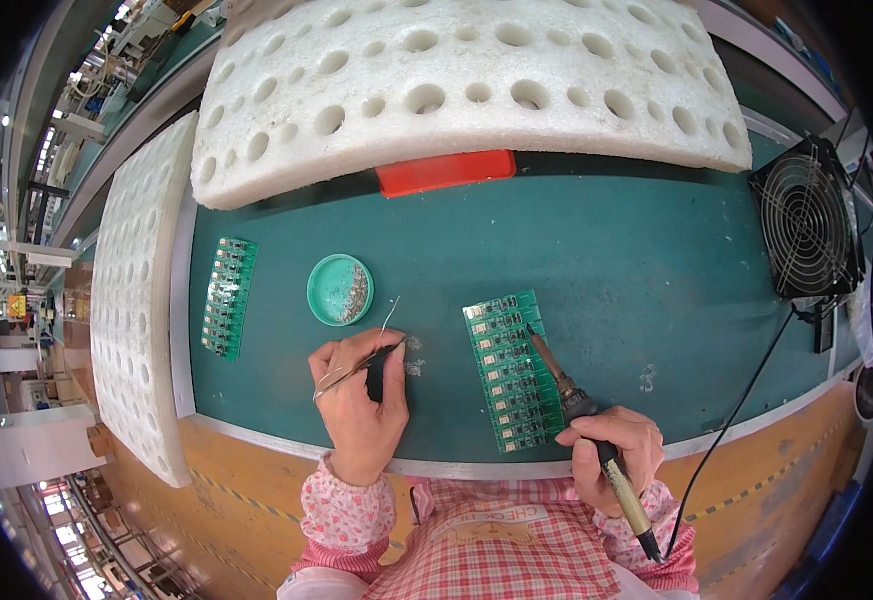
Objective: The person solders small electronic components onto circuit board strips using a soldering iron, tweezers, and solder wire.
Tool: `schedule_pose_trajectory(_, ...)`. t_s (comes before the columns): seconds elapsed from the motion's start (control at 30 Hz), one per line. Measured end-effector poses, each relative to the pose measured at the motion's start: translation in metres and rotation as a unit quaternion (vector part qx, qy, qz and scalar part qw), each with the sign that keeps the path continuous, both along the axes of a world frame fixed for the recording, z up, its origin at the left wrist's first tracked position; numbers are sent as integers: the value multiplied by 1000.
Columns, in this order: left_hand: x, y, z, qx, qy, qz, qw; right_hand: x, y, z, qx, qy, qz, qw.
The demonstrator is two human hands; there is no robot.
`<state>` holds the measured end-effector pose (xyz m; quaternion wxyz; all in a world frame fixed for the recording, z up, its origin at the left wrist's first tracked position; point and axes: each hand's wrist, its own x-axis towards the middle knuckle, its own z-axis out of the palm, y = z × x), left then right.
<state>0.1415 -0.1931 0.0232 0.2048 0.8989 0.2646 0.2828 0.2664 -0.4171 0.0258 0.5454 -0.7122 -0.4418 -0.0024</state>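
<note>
Soldering iron (578, 404) rests in the right hand (638, 446), fingers closed round its handle, the tip at a circuit board (512, 385) by the desk's (656, 270) front edge. Left of that board, the left hand (361, 415) pinches tweezers (382, 355), a thin wire (390, 314) rising above.

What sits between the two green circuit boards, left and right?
In the head view: the round green dish of small bits, the left hand holding a dark tool and wire, plus pale specks on the mat.
</note>
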Motion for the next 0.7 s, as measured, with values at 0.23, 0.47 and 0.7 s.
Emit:
schedule_pose_trajectory(0.23,0,-1,0,3,-3,3,1000,0,1,-1,6,-5,-2,1000)
schedule_pose_trajectory(0.47,0,-1,-1,-3,-10,5,1000,1,5,-2,14,-31,-8,999)
schedule_pose_trajectory(0.7,0,-1,-2,-1,-11,5,1000,0,5,-2,13,-28,-12,999)
